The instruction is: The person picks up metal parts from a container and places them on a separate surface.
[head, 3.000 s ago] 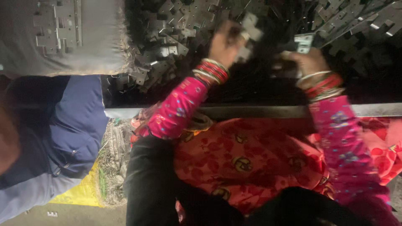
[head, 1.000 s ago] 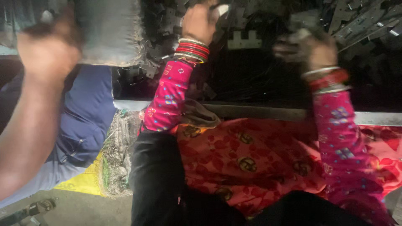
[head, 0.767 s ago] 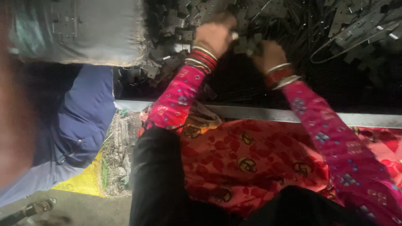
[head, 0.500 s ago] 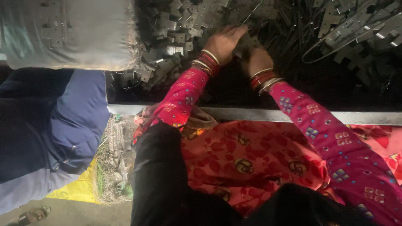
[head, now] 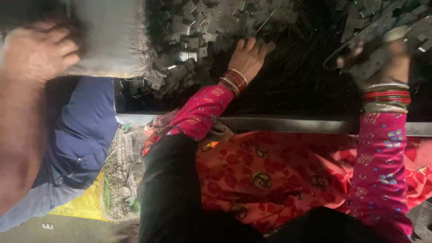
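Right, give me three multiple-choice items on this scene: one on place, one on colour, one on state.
1. Where does the left hand rest?
A. on the pile of metal pieces
B. on the yellow sack
C. on the floor

2. What colour are the sleeves?
A. green
B. pink with a print
C. white

3. What is the right hand doing?
A. lying flat and empty
B. tucked out of sight
C. raised, holding metal pieces on a wire loop

Key: 1 A, the fingers lie spread on the dark tray beside the pieces. 2 B, both arms show pink fabric. 3 C, its grip is closed on the bundle.
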